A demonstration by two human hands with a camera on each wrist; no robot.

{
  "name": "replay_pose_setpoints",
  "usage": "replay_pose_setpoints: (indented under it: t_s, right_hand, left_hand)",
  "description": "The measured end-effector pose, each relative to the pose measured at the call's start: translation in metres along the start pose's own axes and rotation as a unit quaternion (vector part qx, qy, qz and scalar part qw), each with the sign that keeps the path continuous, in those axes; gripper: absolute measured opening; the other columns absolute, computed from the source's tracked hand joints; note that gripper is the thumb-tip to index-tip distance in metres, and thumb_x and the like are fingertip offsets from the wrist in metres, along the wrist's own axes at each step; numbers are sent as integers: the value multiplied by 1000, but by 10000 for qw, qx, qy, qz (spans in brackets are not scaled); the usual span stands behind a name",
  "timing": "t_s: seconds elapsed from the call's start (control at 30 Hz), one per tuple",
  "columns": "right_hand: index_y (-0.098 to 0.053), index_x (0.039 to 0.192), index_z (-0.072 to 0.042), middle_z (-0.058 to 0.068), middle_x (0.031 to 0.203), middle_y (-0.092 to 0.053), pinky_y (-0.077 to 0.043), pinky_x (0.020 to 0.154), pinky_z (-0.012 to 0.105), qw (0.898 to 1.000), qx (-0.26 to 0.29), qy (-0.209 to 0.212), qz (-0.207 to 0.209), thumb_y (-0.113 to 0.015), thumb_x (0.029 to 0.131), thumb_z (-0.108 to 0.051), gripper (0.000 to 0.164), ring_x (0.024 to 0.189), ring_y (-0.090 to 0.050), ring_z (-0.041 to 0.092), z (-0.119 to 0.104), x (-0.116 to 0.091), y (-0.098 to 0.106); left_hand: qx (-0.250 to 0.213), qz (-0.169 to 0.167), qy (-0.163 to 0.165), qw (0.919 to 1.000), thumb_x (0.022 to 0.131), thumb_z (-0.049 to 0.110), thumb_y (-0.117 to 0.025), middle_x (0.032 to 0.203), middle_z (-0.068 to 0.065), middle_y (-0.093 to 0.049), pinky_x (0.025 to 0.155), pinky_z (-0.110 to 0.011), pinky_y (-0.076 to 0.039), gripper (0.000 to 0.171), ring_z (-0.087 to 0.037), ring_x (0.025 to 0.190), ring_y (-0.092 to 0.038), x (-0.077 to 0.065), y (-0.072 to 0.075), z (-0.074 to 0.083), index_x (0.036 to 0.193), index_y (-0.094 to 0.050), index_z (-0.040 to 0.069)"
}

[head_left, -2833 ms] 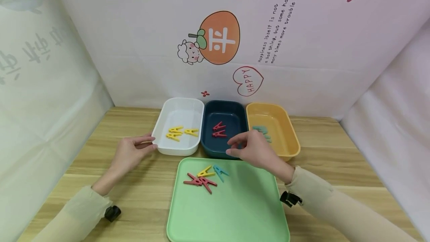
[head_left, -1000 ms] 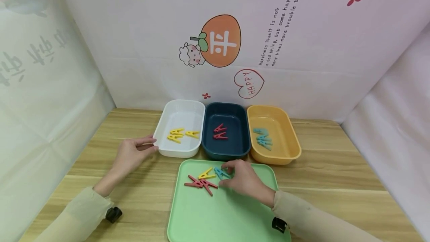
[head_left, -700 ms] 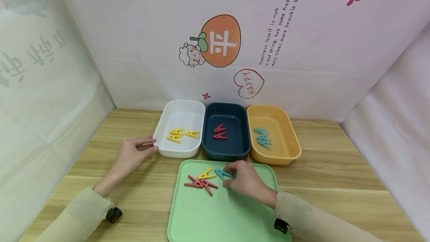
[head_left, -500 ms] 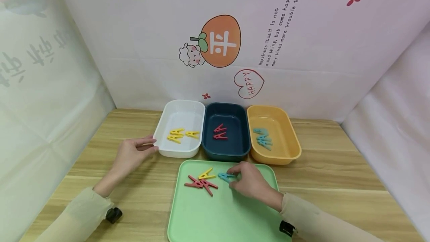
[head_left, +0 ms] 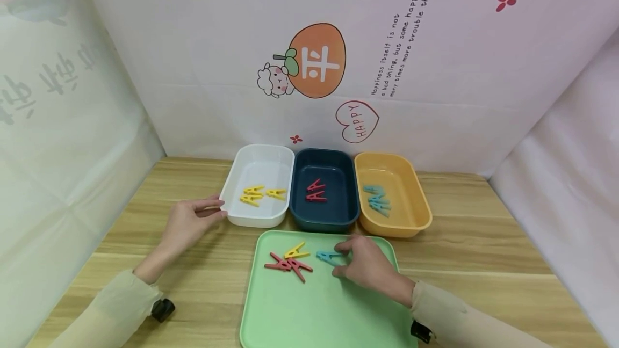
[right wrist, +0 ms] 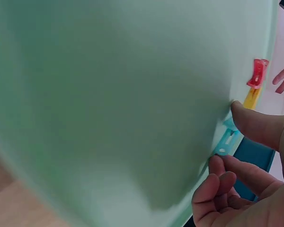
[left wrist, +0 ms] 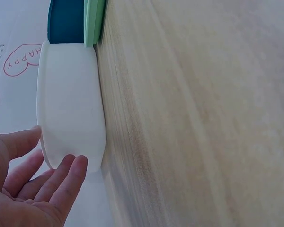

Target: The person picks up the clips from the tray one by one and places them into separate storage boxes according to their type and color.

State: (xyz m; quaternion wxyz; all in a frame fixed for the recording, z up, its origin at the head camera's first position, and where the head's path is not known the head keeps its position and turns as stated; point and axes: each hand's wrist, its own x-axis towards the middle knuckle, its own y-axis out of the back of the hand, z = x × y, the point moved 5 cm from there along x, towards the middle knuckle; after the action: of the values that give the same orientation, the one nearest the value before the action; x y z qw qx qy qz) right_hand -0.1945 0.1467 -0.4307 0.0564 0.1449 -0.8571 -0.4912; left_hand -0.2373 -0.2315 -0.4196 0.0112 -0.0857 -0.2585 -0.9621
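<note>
On the green tray (head_left: 329,305) lies a blue clothespin (head_left: 326,256), legs spread to the right. My right hand (head_left: 369,267) pinches it by the leg ends, thumb on one side and index finger on the other. In the right wrist view the blue clothespin (right wrist: 226,142) sits between thumb and fingertips. Left of it lie a yellow clothespin (head_left: 296,251) and two red clothespins (head_left: 298,268). My left hand (head_left: 186,224) touches the near left corner of the white bin (head_left: 256,220). In the left wrist view its fingers (left wrist: 75,175) are fairly straight against the bin wall.
A dark blue bin (head_left: 325,224) with two red clothespins and a yellow bin (head_left: 419,214) with several blue ones stand right of the white bin, which holds three yellow clothespins. A printed white cloth (head_left: 208,58) hangs behind the wooden table (head_left: 474,240).
My right hand has come down from the bins to the tray and drawn the blue clothespin to the right. Another blue clothespin now shows in the yellow bin. The left hand stays put.
</note>
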Motion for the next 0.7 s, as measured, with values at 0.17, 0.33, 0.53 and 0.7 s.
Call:
replay_pose_setpoints:
  t_s: [0.17, 0.33, 0.53, 0.7]
  right_hand:
    - [-85, 102, -10, -5, 91, -70, -54, 79, 39, 9999, 14, -99, 15, -99, 71, -14, 35, 84, -60, 13, 5, -1, 1]
    - [-85, 99, -12, -5, 93, -73, -56, 81, 41, 9997, 176, -168, 6, -98, 72, -12, 30, 88, -62, 14, 6, -5, 2]
    - [-85, 101, -15, -4, 103, -78, -59, 88, 44, 9988, 401, -254, 127, -97, 73, -11, 31, 106, -69, 20, 11, -8, 8]
    - [-85, 104, -12, -3, 99, -79, -59, 84, 40, 9985, 507, -181, 136, -97, 72, -10, 35, 104, -71, 19, 11, -9, 11]
  left_hand:
    - [40, -11, -18, 10000, 95, 12, -81, 140, -23, -63, 78, -25, -63, 34, -37, 108, -74, 0, -1, 0, 121, -74, -8]
    - [1, -28, -38, 10000, 94, 10, -82, 139, -23, -64, 77, -26, -63, 34, -37, 106, -74, -1, -2, 0, 121, -74, -9]
    - [-139, -18, 10, 9999, 94, 10, -82, 139, -23, -63, 78, -26, -63, 36, -38, 107, -74, 0, -2, -1, 122, -73, -10]
    - [-130, -8, 5, 9999, 94, 10, -82, 140, -23, -63, 77, -25, -63, 35, -38, 107, -74, 1, -1, -1, 121, -73, -10]
